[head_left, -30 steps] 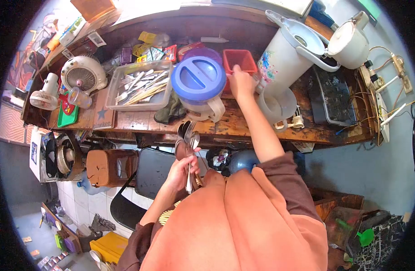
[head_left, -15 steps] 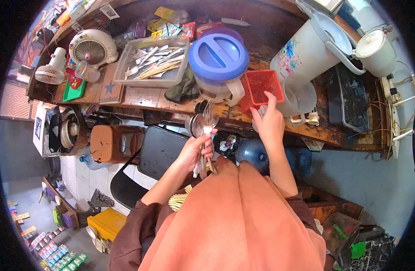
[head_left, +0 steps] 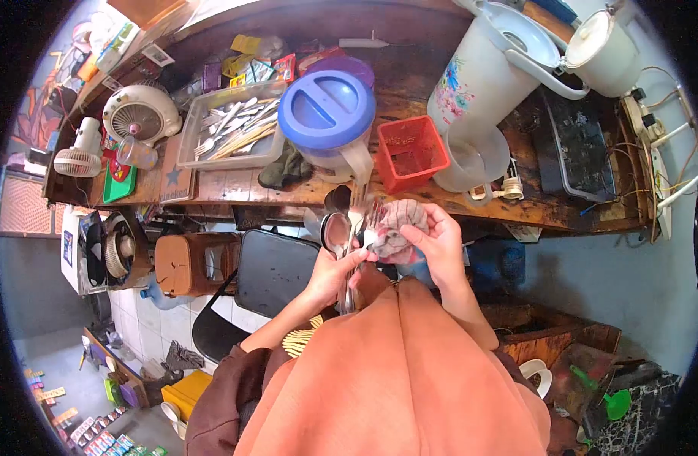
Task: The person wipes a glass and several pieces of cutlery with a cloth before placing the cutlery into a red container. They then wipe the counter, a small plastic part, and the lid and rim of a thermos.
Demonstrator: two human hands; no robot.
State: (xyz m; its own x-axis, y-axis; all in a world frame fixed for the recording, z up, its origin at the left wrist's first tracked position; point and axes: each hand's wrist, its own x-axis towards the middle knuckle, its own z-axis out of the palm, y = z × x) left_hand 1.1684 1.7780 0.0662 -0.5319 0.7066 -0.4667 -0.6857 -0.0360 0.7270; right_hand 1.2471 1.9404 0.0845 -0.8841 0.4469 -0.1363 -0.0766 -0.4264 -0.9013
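My left hand point(head_left: 335, 275) is closed round a bunch of forks point(head_left: 358, 215) and spoons point(head_left: 335, 232), their heads pointing up toward the bench. In my right hand point(head_left: 440, 245) is a crumpled greyish cloth point(head_left: 398, 228), pressed up against the fork heads. Just beyond the cloth, a red square container point(head_left: 412, 154) stands near the bench's front edge. Left of it is a clear pitcher with a blue lid point(head_left: 326, 110). A clear plastic tray point(head_left: 231, 161) farther left holds loose forks, spoons and wooden chopsticks.
The wooden bench point(head_left: 235, 182) also carries a small fan point(head_left: 80, 150), a dark cloth point(head_left: 286, 169), a clear jug point(head_left: 470, 156), a tall flowered container point(head_left: 485, 68) and a black tray point(head_left: 580, 152). Below are a black chair point(head_left: 273, 270) and a brown stool point(head_left: 183, 264).
My right hand has come away from the red container, down and left, and the cloth in it now meets the forks. The view has shifted, so bench items appear farther left.
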